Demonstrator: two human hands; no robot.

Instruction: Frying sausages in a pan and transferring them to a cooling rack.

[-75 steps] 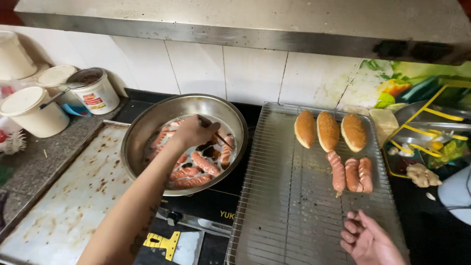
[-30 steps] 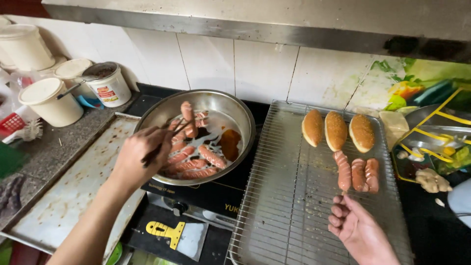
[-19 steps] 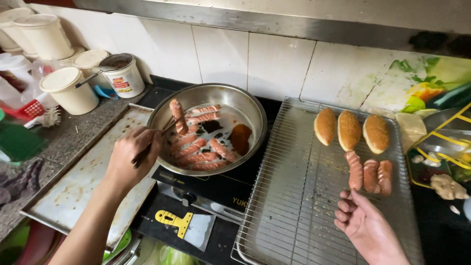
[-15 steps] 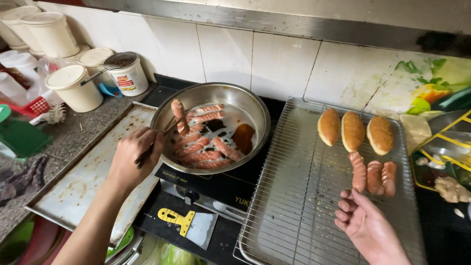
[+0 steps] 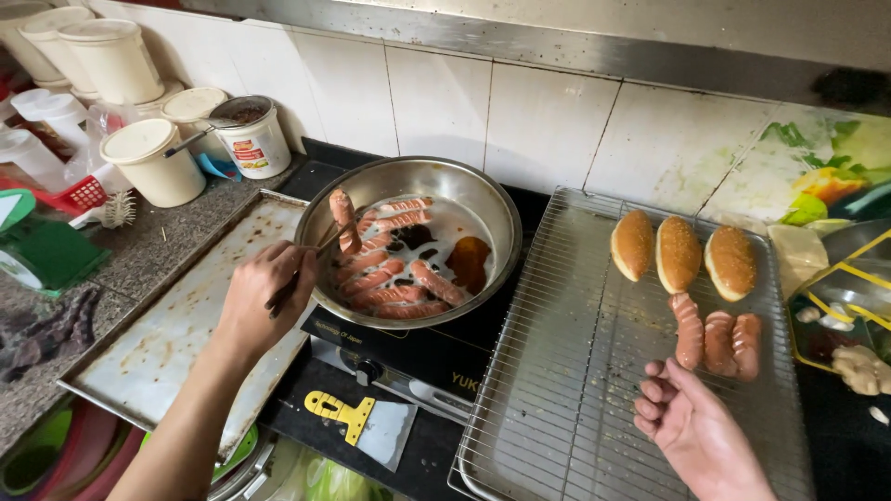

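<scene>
Head view: your left hand (image 5: 264,301) now pinches chopsticks (image 5: 311,264) round a sausage (image 5: 343,218), lifted clear above the pan (image 5: 483,199) rim since a moment ago. Right hand (image 5: 691,431) rests loosely curled, empty, on the wire rack (image 5: 557,390).

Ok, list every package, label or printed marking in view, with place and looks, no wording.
White tub: back left counter, round, open, red-and-yellow label.
Plain lidded tubs: left of it, cream, no label showing.
Cooktop: front edge under the pan, black with yellow lettering.
Printed sheet: far right wall, green and orange picture.
</scene>
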